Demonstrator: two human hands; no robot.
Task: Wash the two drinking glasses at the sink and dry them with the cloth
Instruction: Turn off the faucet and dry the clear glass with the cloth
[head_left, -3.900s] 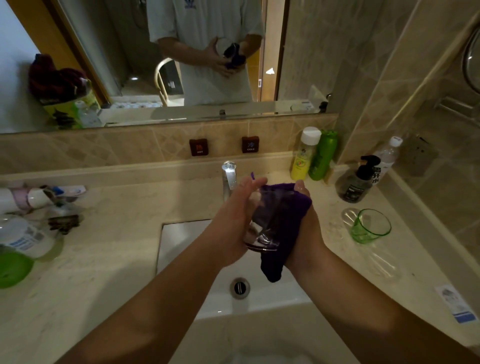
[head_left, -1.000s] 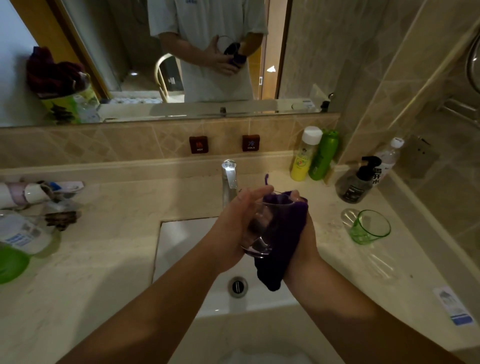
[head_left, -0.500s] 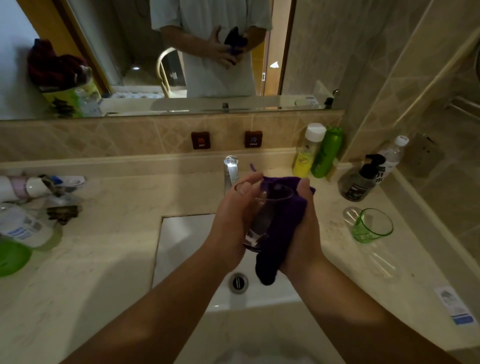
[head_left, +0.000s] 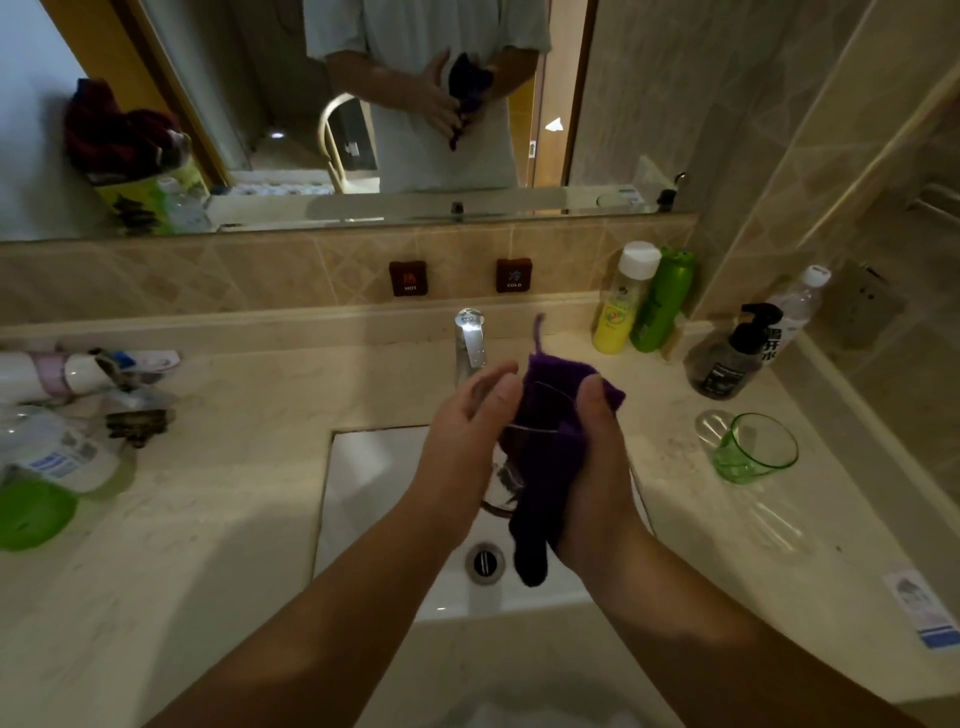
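Note:
Over the white sink (head_left: 374, 478) I hold a clear drinking glass (head_left: 503, 483). My left hand (head_left: 460, 441) cups its left side, fingers loosely spread. A purple cloth (head_left: 545, 457) wraps the glass's right side and covers its rim, and my right hand (head_left: 597, 457) presses the cloth against it. The cloth's tail hangs down toward the drain (head_left: 484, 561). Most of the glass is hidden by cloth and hands. A green drinking glass (head_left: 756, 449) stands upright on the counter to the right, apart from both hands.
A chrome tap (head_left: 469, 338) stands just behind my hands. Yellow and green bottles (head_left: 641, 301), a dark pump bottle (head_left: 730, 358) and a water bottle (head_left: 792, 312) crowd the back right corner. Tubes, a jar and a green lid (head_left: 31, 512) lie on the left counter.
The cloth has moved up over the glass's rim, which showed before. My left fingers have loosened and spread. Both hands stay over the sink.

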